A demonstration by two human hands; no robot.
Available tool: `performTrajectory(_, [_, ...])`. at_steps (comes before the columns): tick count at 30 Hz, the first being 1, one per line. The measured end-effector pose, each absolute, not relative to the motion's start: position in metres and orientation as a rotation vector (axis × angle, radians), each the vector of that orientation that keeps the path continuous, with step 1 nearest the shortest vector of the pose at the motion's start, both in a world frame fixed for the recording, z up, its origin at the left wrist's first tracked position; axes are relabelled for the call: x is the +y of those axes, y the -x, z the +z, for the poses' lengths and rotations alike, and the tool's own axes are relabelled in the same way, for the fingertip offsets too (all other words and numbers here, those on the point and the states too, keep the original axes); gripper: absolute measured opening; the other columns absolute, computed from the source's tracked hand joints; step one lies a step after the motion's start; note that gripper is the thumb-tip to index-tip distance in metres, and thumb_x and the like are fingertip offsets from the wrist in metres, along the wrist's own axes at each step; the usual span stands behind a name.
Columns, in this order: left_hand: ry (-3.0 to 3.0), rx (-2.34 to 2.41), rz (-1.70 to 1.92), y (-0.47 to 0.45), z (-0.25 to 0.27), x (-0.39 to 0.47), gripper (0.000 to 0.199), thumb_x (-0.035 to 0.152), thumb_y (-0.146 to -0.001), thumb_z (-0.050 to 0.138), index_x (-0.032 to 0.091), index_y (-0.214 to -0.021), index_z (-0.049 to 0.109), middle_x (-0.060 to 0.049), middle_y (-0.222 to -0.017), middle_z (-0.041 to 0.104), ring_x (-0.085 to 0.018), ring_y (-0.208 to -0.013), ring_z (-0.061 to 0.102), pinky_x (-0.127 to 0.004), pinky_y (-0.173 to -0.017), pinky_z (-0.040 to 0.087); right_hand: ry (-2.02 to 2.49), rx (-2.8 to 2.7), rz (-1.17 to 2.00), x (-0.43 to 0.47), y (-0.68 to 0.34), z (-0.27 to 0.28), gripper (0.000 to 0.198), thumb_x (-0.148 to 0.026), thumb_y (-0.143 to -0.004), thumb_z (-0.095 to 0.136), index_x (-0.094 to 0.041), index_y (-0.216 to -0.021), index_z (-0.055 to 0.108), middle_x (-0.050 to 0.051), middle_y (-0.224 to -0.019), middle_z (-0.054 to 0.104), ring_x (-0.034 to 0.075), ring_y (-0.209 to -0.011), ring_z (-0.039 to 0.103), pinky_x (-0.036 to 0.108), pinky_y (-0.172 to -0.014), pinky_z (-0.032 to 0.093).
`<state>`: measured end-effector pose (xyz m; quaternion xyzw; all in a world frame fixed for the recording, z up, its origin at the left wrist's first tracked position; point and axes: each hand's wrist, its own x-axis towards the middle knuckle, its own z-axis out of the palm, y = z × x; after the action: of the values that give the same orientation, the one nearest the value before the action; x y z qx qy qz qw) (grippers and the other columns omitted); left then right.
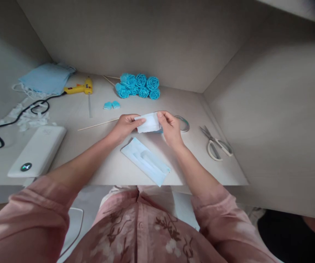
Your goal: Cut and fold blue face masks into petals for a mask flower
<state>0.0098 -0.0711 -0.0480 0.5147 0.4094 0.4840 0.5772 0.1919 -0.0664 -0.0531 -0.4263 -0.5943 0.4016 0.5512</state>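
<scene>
Between both hands, over the middle of the table, is a folded piece of face mask fabric (149, 123), white on the side facing me with a bit of blue at its lower right. My left hand (126, 126) pinches its left edge, thumb on top. The upper right corner is gripped by my right hand (170, 126) between thumb and fingers. Just below lies a light blue strip of face mask (146, 160), slanting toward the table's front edge. A thin wooden stick (98, 124) points out to the left of my left hand. Partly hidden behind my right hand is a roll of tape (184, 124).
Blue fabric roses (141, 86) lie at the back, with two small blue pieces (111, 105) in front. Scissors (214, 142) rest at right. On the left are a yellow glue gun (80, 87), stacked masks (46, 78), white scraps (31, 117) and a white power bank (39, 149).
</scene>
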Motion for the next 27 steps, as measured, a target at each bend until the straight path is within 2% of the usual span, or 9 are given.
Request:
performTrajectory(4, [-1.208, 0.962, 1.151, -0.009, -0.048, -0.070, 0.039, 0.048, -0.064, 0.082, 0.012, -0.067, 0.067, 0.001, -0.061, 0.059, -0.009, -0.057, 0.049, -0.023, -0.056, 0.037, 1.006, -1.395, 0.982, -0.065, -0.193, -0.053, 0.042, -0.062, -0.082, 0.065, -0.021, -0.077, 0.067, -0.002, -0.067, 0.053, 0.010, -0.062, 0.046, 0.024, -0.058, 0.039])
performTrajectory(7, [-1.209, 0.973, 1.155, -0.009, -0.049, -0.070, 0.038, 0.046, -0.063, 0.082, 0.013, -0.064, 0.065, 0.001, -0.059, 0.057, -0.008, -0.057, 0.047, -0.023, -0.055, 0.036, 1.031, -1.405, 0.999, -0.064, -0.192, -0.055, 0.037, -0.057, -0.077, 0.072, -0.021, -0.080, 0.069, -0.002, -0.069, 0.056, 0.010, -0.062, 0.046, 0.023, -0.058, 0.039])
performTrajectory(13, [-1.208, 0.986, 1.176, -0.011, -0.050, -0.069, 0.036, 0.045, -0.063, 0.080, 0.013, -0.065, 0.064, 0.002, -0.058, 0.054, -0.007, -0.054, 0.045, -0.022, -0.052, 0.033, 1.091, -1.435, 0.932, -0.064, -0.191, -0.052, 0.031, -0.051, -0.077, 0.071, -0.020, -0.076, 0.069, -0.002, -0.066, 0.058, 0.010, -0.061, 0.048, 0.023, -0.057, 0.040])
performTrajectory(19, [-1.257, 0.991, 1.147, -0.011, -0.049, -0.069, 0.035, 0.044, -0.062, 0.079, 0.014, -0.065, 0.062, 0.003, -0.058, 0.052, -0.007, -0.054, 0.043, -0.021, -0.052, 0.031, 1.071, -1.503, 0.978, -0.065, -0.195, -0.046, 0.028, -0.047, -0.077, 0.073, -0.020, -0.088, 0.074, 0.000, -0.076, 0.069, 0.012, -0.068, 0.056, 0.025, -0.064, 0.045])
performTrajectory(23, [-1.267, 0.996, 1.149, -0.011, -0.047, -0.070, 0.034, 0.043, -0.063, 0.079, 0.014, -0.063, 0.061, 0.004, -0.057, 0.050, -0.006, -0.054, 0.041, -0.021, -0.051, 0.030, 1.123, -1.574, 0.879, -0.067, -0.195, -0.044, 0.021, -0.041, -0.077, 0.073, -0.020, -0.077, 0.072, -0.001, -0.070, 0.066, 0.012, -0.065, 0.055, 0.026, -0.064, 0.044])
performTrajectory(27, [-1.219, 0.972, 1.125, -0.012, -0.048, -0.071, 0.037, 0.045, -0.061, 0.082, 0.013, -0.072, 0.067, 0.002, -0.064, 0.058, -0.008, -0.058, 0.048, -0.021, -0.054, 0.036, 1.150, -1.573, 0.789, -0.068, -0.195, -0.042, 0.020, -0.040, -0.078, 0.071, -0.020, -0.074, 0.070, -0.001, -0.069, 0.066, 0.012, -0.066, 0.056, 0.026, -0.066, 0.044])
